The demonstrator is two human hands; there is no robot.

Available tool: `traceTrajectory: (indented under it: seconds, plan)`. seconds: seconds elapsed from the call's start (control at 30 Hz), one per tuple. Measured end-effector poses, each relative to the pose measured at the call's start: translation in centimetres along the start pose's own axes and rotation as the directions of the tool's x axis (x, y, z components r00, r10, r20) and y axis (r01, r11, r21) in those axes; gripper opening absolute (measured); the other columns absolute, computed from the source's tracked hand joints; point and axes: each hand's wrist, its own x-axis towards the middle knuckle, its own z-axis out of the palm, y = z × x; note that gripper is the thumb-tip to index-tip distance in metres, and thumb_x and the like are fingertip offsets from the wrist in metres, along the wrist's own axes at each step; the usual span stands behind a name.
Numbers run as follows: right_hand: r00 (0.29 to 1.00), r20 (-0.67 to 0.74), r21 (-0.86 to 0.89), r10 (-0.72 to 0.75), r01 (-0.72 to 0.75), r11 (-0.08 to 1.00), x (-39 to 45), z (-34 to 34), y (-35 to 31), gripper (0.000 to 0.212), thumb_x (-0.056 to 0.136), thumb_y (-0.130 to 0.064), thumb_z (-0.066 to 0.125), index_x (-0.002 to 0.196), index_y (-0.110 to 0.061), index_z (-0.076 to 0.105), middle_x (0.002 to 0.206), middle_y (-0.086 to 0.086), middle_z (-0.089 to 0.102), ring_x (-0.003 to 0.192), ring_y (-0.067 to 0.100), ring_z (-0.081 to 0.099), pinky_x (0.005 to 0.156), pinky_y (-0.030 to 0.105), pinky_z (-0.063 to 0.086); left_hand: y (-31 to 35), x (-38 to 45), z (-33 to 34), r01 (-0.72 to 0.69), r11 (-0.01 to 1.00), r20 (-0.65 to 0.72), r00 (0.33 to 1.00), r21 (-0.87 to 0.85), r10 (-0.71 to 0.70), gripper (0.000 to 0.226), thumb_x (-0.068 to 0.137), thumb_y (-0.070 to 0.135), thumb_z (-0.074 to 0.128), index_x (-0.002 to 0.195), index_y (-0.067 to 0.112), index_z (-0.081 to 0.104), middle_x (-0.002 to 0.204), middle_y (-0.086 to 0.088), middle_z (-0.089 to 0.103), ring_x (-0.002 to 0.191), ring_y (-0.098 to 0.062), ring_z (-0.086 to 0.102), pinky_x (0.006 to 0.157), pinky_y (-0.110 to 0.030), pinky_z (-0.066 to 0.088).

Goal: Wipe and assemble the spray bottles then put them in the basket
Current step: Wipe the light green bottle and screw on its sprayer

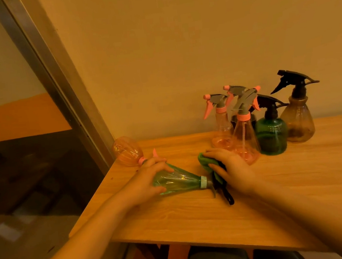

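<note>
Holding the green bottle (177,180) down on its side with my left hand (145,182), I keep it from rolling on the desk (197,218) while I work at its top. My left fingers (161,168) are curled over the wide body, gripping it. It lies at the lower centre of the frame, its long axis running roughly left to right, base toward the left under my palm, pale collar (203,182) and neck pointing right toward my other hand.

My right hand (232,169) clutches the green cloth (207,163), bunched around what looks like a dark trigger head (225,193) at the neck; I judge I am wiping it, though whether it is screwed on I cannot tell.

Just beyond my left hand, a pink bottle (126,150) also lies on its side at the desk's left corner, base outward.

Farther back, right of centre by the wall, stand the assembled bottles: three pink sprayers (244,129), a dark green one (272,135) and a brown one (298,119), upright and close together, set aside. No basket is in view.
</note>
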Motion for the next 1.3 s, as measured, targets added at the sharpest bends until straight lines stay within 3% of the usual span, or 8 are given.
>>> traceTrajectory:
  seconds: [0.17,0.4,0.63,0.8,1.07,1.2,1.3]
  plan:
    - [0.986,0.165,-0.061,-0.026,0.037,0.997,-0.1,1.0,1.3,0.036,0.097,-0.026,0.050,0.133,-0.029,0.051,0.142,-0.006,0.047,0.132,0.011,0.040,0.109,0.026,0.031,-0.4,0.1,-0.1,-0.008,1.000,0.030,1.000,-0.020,0.009,0.050,0.077,0.019,0.075,0.115,0.044,0.053,0.146,0.014,0.029,0.138,-0.007,0.021,0.115,-0.038,0.027]
    - [0.977,0.190,-0.110,-0.097,0.119,0.987,-2.2,-0.1,2.6,0.041,0.095,-0.033,0.050,0.136,-0.033,0.046,0.137,-0.012,0.048,0.126,0.003,0.041,0.106,0.021,0.033,-0.8,0.1,0.2,-0.016,0.999,0.016,1.000,-0.033,0.017,0.053,0.077,0.020,0.075,0.113,0.049,0.050,0.146,0.015,0.030,0.138,-0.006,0.020,0.113,-0.042,0.031]
    - [0.976,0.091,-0.122,-0.198,0.209,0.970,-4.4,-1.5,3.7,0.038,0.092,-0.035,0.048,0.129,-0.026,0.056,0.128,-0.006,0.055,0.118,0.010,0.049,0.100,0.031,0.044,-1.0,0.0,0.3,-0.038,0.999,-0.001,0.999,-0.024,0.038,0.052,0.077,0.020,0.076,0.116,0.044,0.052,0.147,0.013,0.030,0.140,-0.008,0.018,0.116,-0.041,0.024]
    - [0.961,-0.079,-0.077,-0.264,0.258,0.963,-3.0,-0.8,1.6,0.037,0.094,-0.034,0.045,0.126,-0.021,0.058,0.128,-0.003,0.056,0.118,0.010,0.050,0.100,0.025,0.041,-1.0,0.0,0.3,-0.032,0.999,0.009,0.999,-0.016,0.032,0.051,0.076,0.020,0.076,0.116,0.042,0.053,0.146,0.013,0.031,0.139,-0.009,0.019,0.115,-0.043,0.026]
    - [0.935,0.182,-0.060,-0.303,0.319,0.946,-1.8,1.8,-0.1,0.041,0.095,-0.035,0.047,0.134,-0.026,0.048,0.144,-0.005,0.042,0.130,0.009,0.041,0.106,0.030,0.040,-0.7,0.0,0.2,-0.028,1.000,0.012,1.000,-0.015,0.028,0.052,0.076,0.019,0.076,0.116,0.042,0.053,0.145,0.010,0.032,0.138,-0.011,0.021,0.114,-0.042,0.028]
    - [0.922,0.227,-0.068,-0.313,0.336,0.940,-2.4,1.4,0.5,0.045,0.097,-0.031,0.045,0.142,-0.030,0.039,0.148,-0.008,0.037,0.133,0.010,0.038,0.106,0.031,0.039,-0.5,0.0,0.2,-0.020,1.000,0.008,1.000,-0.004,0.020,0.049,0.077,0.017,0.076,0.119,0.034,0.055,0.146,0.009,0.031,0.137,-0.009,0.017,0.115,-0.038,0.022]
    - [0.917,0.249,-0.076,-0.311,0.338,0.938,-3.1,0.5,1.1,0.043,0.098,-0.029,0.041,0.141,-0.027,0.044,0.148,-0.004,0.038,0.134,0.011,0.038,0.107,0.030,0.039,-0.7,0.0,0.3,-0.025,0.999,0.001,1.000,-0.020,0.025,0.051,0.076,0.018,0.076,0.116,0.040,0.054,0.145,0.010,0.032,0.137,-0.012,0.022,0.113,-0.044,0.029]
